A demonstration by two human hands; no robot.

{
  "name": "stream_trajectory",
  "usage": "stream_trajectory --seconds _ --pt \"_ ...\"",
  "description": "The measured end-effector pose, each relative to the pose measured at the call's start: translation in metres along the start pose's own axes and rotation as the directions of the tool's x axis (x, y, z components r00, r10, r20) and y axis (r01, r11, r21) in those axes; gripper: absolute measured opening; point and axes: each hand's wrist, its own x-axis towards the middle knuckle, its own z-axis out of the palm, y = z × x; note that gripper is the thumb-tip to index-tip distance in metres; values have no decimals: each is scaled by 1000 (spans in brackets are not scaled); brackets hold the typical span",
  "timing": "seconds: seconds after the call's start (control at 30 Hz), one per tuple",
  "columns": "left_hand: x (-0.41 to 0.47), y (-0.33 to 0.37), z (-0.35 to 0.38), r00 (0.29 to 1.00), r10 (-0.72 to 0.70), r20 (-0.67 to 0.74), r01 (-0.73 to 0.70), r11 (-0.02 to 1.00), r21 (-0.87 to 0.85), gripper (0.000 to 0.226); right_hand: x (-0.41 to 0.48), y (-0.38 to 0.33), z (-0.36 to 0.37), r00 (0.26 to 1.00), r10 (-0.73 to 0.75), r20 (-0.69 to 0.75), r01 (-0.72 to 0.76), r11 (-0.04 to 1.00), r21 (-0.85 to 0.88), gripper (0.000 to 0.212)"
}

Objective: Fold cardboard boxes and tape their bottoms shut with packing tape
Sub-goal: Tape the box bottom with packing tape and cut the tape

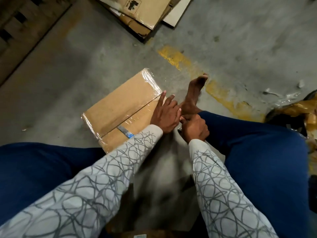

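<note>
With the taped box (122, 107) lying at ten o'clock of the knees, the left hand (165, 115) pressed open-fingered on its seam while the right hand (195, 128) was fisted on something small and unidentifiable, so taping seemed nearly done, and the next move likely called for severing the tape.

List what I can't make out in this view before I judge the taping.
Head view:
- Object gripped in the right hand: hidden by its fingers.
- Box near corner: covered by the left hand and sleeve.
- Flattened cardboard stack: cut off by the top edge.
- Bottom centre: motion-blurred.
</note>
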Motion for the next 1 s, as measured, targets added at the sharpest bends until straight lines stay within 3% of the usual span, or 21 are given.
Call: stream_trajectory --seconds 0.1,0.17,0.2,0.23,0.27,0.3,0.4,0.5,0.57,0.63,0.7,0.77,0.87,1.0 --pt "3 20 -7 982 -101 158 125 981 -150 49 1 1 0 999 36 -19 -36 999 22 28" --pt "8 27 -15 954 -161 253 257 873 -415 38 3 2 0 998 55 -2 -55 997 60 29" --pt "2 30 -20 948 -185 260 312 715 -626 34 4 3 -1 998 50 30 -53 993 101 28" --pt "-5 34 -27 933 -248 260 352 485 -801 31 5 3 0 998 23 64 -33 987 159 27" --pt "-17 40 -33 892 -377 249 364 275 -890 31 5 2 1 995 -17 98 -5 976 218 28" --pt "-34 47 -35 840 -493 226 344 163 -925 33 3 1 3 991 -58 123 28 972 235 30" --pt "-84 58 -25 692 -711 123 313 142 -939 37 -3 -5 18 992 -121 29 118 990 81 45" --pt "-117 53 -21 508 -830 230 246 -116 -962 30 -36 -23 25 968 -179 -177 192 979 62 44" --pt "-134 46 -21 412 -857 311 228 -234 -945 32 -56 -37 31 915 -336 -221 344 939 -4 39" --pt "-154 36 -19 354 -856 377 207 -322 -924 32 -73 -52 42 814 -562 -146 546 827 -136 32" --pt "-172 25 -14 315 -845 432 238 -371 -898 31 -86 -69 61 731 -682 -22 668 721 -183 33" --pt "-190 19 -9 294 -840 456 279 -381 -882 30 -97 -82 82 705 -706 70 704 683 -196 41" --pt "-216 21 -9 329 -807 491 322 -393 -862 28 -109 -93 110 707 -703 80 693 664 -283 50" --pt "-229 25 -16 344 -690 636 364 -527 -768 28 -116 -98 125 749 -658 80 656 717 -236 43"
